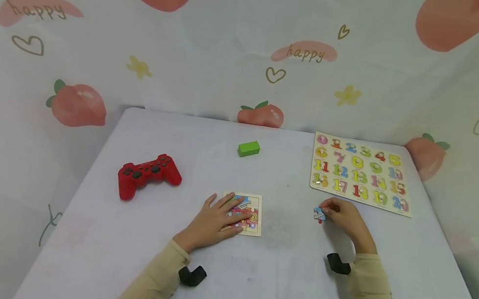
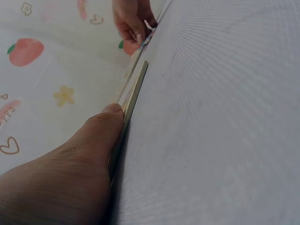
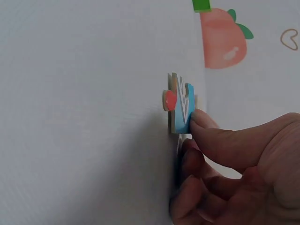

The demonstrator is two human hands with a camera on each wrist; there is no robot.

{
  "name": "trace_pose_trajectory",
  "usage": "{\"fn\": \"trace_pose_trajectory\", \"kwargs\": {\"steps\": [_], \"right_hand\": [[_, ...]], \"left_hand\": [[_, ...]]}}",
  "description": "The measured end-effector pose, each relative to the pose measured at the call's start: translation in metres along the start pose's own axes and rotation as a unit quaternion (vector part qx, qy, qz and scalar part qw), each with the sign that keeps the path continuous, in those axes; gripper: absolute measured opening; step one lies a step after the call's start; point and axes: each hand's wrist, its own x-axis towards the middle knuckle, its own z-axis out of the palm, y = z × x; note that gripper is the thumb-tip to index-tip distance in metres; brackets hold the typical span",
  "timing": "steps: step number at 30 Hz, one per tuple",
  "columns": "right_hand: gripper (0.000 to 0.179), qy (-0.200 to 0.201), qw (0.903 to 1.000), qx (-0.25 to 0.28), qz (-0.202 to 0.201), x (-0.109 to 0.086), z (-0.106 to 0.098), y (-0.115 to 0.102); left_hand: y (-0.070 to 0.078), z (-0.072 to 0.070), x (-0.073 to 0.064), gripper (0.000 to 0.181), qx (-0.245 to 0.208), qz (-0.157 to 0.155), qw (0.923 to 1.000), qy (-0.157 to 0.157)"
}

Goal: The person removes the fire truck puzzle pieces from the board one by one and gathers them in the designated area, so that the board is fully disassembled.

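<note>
My left hand [image 1: 214,219] lies with spread fingers flat over a small square jigsaw puzzle [image 1: 255,228], covering much of its left half. Pink, blue and yellow pieces show between and beside the fingers. In the left wrist view the thumb rests along the edge of the puzzle board [image 2: 136,89]. To the right, my right hand [image 1: 346,220] pinches a blue jigsaw piece [image 1: 319,214] with white lines and a red knob between thumb and fingers. The right wrist view shows this piece close over the white tabletop, its printed face towards the thumb side.
A cream number board [image 1: 360,199] with colourful numerals lies at the back right, just beyond my right hand. A green block [image 1: 249,149] sits at the back middle. The red game controller [image 1: 148,174] is on the left. Patterned cloth [image 1: 214,58] hangs behind the table.
</note>
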Motion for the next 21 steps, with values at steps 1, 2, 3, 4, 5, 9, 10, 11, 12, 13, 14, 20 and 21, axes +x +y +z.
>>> {"fn": "trace_pose_trajectory", "kwargs": {"steps": [1,2,3,4,5,9,10,11,12,13,14,20,21], "right_hand": [[0.016,0.006,1.0000,-0.008,-0.001,0.001,0.001,0.000],[0.015,0.010,0.9999,-0.013,-0.002,0.002,0.003,0.001],[0.014,0.015,0.9997,-0.017,-0.003,0.002,0.004,0.001],[0.014,0.018,0.9996,-0.021,-0.004,0.003,0.005,0.001],[0.013,0.020,0.9995,-0.023,-0.004,0.003,0.006,0.001],[0.011,0.030,0.9992,-0.025,-0.009,0.002,0.007,0.001],[0.011,0.032,0.9991,-0.026,-0.010,0.001,0.007,0.000],[0.011,0.035,0.9989,-0.028,-0.011,0.001,0.007,0.000],[0.011,0.039,0.9985,-0.034,-0.015,0.001,0.006,-0.001],[0.011,0.044,0.9980,-0.041,-0.020,0.000,0.006,-0.003],[0.012,0.048,0.9974,-0.048,-0.025,0.000,0.007,-0.005],[0.012,0.083,0.9881,-0.070,-0.109,-0.006,0.026,-0.047],[0.013,0.084,0.9856,-0.067,-0.131,-0.007,0.033,-0.056]], "left_hand": [[0.000,0.000,0.000,0.047,0.000,-0.001,1.0000,0.000],[0.000,0.000,0.000,0.047,0.000,-0.001,1.0000,0.000],[-0.001,0.001,0.000,0.047,0.001,-0.001,1.0000,0.000],[-0.001,0.000,0.000,0.047,0.002,-0.001,1.0000,0.000],[0.000,0.000,0.000,0.047,0.003,-0.001,1.0000,0.000],[0.000,-0.002,0.000,0.047,0.003,0.002,1.0000,0.001],[0.001,-0.003,0.000,0.047,0.003,0.002,1.0000,0.002],[0.001,-0.003,0.000,0.047,0.002,0.002,1.0000,0.002],[0.001,-0.003,0.000,0.047,0.001,0.002,1.0000,0.002],[0.001,-0.003,0.000,0.047,0.002,0.002,1.0000,0.002],[0.001,-0.003,0.000,0.047,0.001,0.003,1.0000,0.003],[0.001,-0.002,-0.001,0.057,0.005,0.000,1.0000,0.005],[0.000,-0.002,-0.001,0.060,0.007,-0.002,1.0000,0.004]]}}
